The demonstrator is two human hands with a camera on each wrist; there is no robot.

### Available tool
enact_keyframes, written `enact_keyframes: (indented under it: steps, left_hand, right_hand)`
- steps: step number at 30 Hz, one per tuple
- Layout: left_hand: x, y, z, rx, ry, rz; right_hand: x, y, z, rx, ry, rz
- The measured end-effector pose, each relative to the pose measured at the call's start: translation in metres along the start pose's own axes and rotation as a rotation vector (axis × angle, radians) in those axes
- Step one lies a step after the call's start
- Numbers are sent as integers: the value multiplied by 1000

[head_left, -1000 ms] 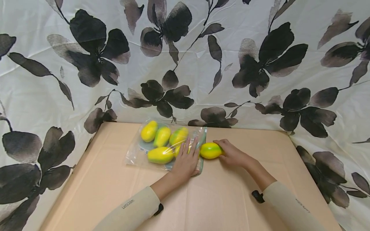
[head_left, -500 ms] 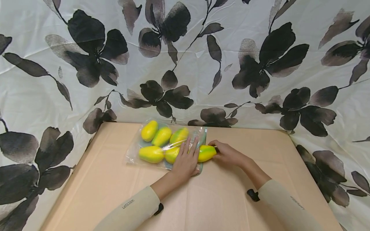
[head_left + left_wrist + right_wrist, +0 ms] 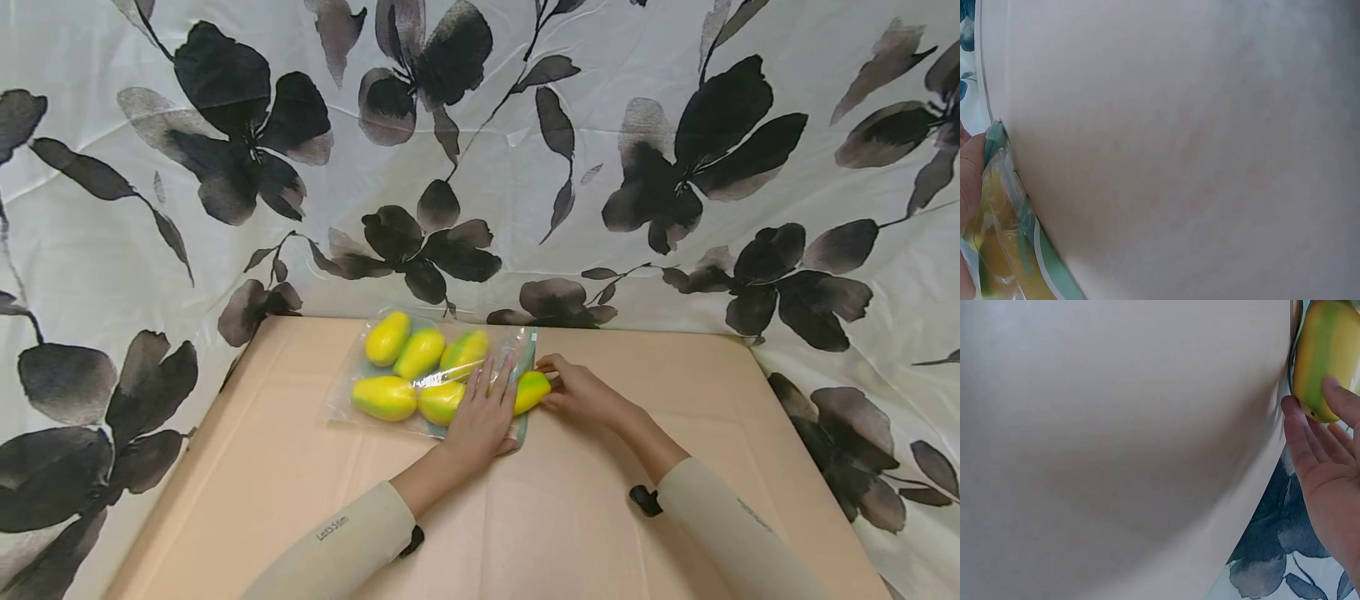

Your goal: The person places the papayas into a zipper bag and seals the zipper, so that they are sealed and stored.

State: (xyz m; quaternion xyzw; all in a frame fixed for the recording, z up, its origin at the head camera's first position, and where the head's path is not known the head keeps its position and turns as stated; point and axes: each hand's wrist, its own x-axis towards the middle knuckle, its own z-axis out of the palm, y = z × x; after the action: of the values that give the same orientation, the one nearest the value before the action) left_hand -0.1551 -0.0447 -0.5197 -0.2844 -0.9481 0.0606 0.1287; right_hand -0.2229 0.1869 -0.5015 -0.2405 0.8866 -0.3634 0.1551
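Observation:
A clear zip bag (image 3: 341, 408) with a green edge lies at the far part of the table, its mouth towards the right. Several yellow-green mangoes (image 3: 384, 398) are inside it. My left hand (image 3: 480, 417) rests on the bag near its mouth, fingers straight, partly covering the fruit; in the left wrist view its thumb is at the green edge (image 3: 996, 140). My right hand (image 3: 585, 396) holds the outer end of another mango (image 3: 532, 392), thumb on top and fingers at its tip in the right wrist view. That mango's inner end is hidden behind my left hand.
A tan board-like tabletop (image 3: 570, 517) lies under everything. Behind it hangs a white cloth (image 3: 525, 275) with dark flowers, which also shows along both sides. The bag sits close to the table's back edge.
My right hand has moved left, pushing its mango into the bag's mouth. The front-row mangoes in the bag have slid left. My left hand has stayed in place.

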Motion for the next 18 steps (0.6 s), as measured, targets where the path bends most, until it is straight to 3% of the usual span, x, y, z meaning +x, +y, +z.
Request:
enact_keyframes:
  steps: [8, 18]
  left_hand:
    - [-1, 0, -1, 14, -8, 5]
    - [-3, 0, -3, -4, -28, 9]
  right_hand:
    - [12, -4, 5, 20, 90, 64]
    - [23, -3, 10, -73, 206, 179]
